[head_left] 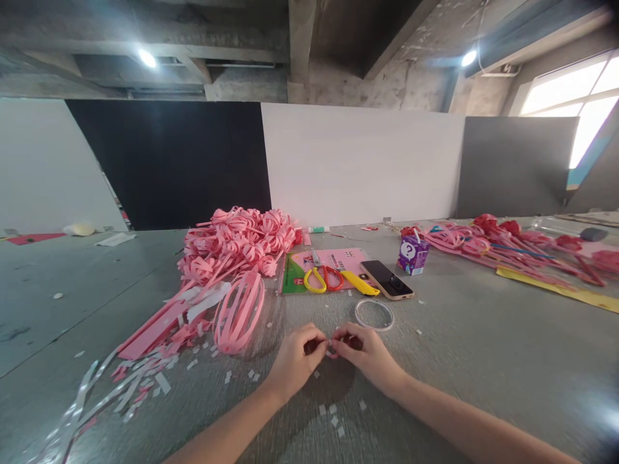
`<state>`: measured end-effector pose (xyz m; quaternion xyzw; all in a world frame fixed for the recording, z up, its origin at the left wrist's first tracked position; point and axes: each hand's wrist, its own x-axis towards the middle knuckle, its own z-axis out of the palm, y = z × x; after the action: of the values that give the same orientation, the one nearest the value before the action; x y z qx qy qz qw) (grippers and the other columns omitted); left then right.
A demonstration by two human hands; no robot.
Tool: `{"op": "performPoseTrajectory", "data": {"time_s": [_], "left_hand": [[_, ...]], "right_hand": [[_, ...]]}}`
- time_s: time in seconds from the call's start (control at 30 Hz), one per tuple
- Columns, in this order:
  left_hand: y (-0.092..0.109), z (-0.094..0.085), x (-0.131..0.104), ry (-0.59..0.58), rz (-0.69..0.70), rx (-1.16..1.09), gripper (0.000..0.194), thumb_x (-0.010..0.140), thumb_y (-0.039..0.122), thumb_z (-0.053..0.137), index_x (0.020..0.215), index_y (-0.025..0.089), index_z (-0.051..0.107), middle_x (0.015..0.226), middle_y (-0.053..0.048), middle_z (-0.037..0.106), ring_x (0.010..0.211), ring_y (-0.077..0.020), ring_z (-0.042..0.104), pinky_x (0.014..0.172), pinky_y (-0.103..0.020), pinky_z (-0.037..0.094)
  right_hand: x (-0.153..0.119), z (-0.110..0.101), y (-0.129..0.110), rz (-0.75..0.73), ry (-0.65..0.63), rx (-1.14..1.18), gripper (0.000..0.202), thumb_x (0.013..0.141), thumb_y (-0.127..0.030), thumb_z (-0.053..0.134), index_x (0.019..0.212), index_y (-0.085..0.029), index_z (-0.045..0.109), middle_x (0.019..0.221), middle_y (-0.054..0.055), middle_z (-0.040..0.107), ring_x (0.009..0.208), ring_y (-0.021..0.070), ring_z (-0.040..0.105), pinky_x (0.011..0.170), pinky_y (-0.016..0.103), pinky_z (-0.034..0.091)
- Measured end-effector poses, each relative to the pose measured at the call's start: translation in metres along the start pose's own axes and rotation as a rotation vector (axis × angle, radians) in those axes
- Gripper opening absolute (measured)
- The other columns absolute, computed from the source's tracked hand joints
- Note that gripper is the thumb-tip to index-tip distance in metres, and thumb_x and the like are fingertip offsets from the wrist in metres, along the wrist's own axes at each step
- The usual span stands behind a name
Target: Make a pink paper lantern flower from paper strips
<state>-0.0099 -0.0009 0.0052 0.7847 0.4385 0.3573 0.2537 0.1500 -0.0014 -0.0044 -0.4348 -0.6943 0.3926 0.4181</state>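
My left hand (pixel 300 356) and my right hand (pixel 363 353) meet at the middle of the grey table, fingertips pinched close together. Between them they hold a small curled pink paper strip (pixel 332 354), mostly hidden by the fingers. Just beyond my right hand lies a roll of clear tape (pixel 358 314). Farther off, scissors with one yellow and one red handle (pixel 333 278) and a yellow utility knife (pixel 360 283) rest on a pink and green printed sheet (pixel 293 281). Left of my hands lies a rounded cage of pink paper strips (pixel 239 314).
A heap of pink paper-strip balls (pixel 242 238) stands at the back left, with loose strips and scraps (pixel 149 380) in front. A phone (pixel 388 279) and a purple box (pixel 413 254) stand right of the sheet. Red and pink paper flowers (pixel 512 238) lie farther right, near a yellow strip (pixel 556 290).
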Motion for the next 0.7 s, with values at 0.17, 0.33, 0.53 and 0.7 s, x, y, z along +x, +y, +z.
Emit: {"op": "performPoseTrajectory", "data": {"time_s": [0.17, 0.33, 0.53, 0.7], "left_hand": [[0.0018, 0.001, 0.0002, -0.03, 0.017, 0.025, 0.02, 0.075, 0.02, 0.047, 0.059, 0.017, 0.057, 0.06, 0.002, 0.049, 0.057, -0.011, 0.047, 0.054, -0.019, 0.034], [0.0031, 0.0012, 0.0001, -0.044, 0.031, 0.049, 0.017, 0.074, 0.018, 0.048, 0.06, 0.016, 0.058, 0.06, 0.002, 0.049, 0.056, -0.0102, 0.046, 0.052, -0.019, 0.032], [0.0032, 0.0013, -0.0003, -0.033, 0.041, 0.036, 0.018, 0.074, 0.017, 0.048, 0.06, 0.016, 0.06, 0.06, 0.002, 0.05, 0.056, -0.0098, 0.046, 0.053, -0.019, 0.033], [0.0011, 0.0003, -0.0012, 0.063, 0.041, 0.015, 0.016, 0.075, 0.017, 0.047, 0.063, 0.017, 0.058, 0.06, 0.002, 0.05, 0.057, -0.0104, 0.048, 0.054, -0.019, 0.036]], "right_hand": [[-0.0001, 0.0023, 0.0027, -0.002, -0.013, -0.081, 0.009, 0.071, -0.018, 0.053, 0.064, -0.016, 0.058, 0.061, -0.001, 0.059, 0.059, 0.0115, 0.052, 0.054, 0.02, 0.037], [-0.0013, 0.0021, 0.0045, -0.007, -0.012, -0.08, 0.007, 0.067, -0.014, 0.053, 0.063, -0.016, 0.057, 0.061, -0.002, 0.057, 0.058, 0.0106, 0.049, 0.053, 0.02, 0.035], [-0.0017, 0.001, 0.0027, -0.001, -0.006, -0.077, 0.009, 0.067, -0.013, 0.052, 0.062, -0.016, 0.059, 0.061, -0.001, 0.058, 0.06, 0.0109, 0.05, 0.055, 0.02, 0.035], [-0.0005, 0.0003, 0.001, 0.026, 0.011, -0.047, 0.014, 0.071, -0.022, 0.052, 0.063, -0.016, 0.062, 0.062, 0.001, 0.06, 0.061, 0.0122, 0.051, 0.056, 0.021, 0.037]]}}
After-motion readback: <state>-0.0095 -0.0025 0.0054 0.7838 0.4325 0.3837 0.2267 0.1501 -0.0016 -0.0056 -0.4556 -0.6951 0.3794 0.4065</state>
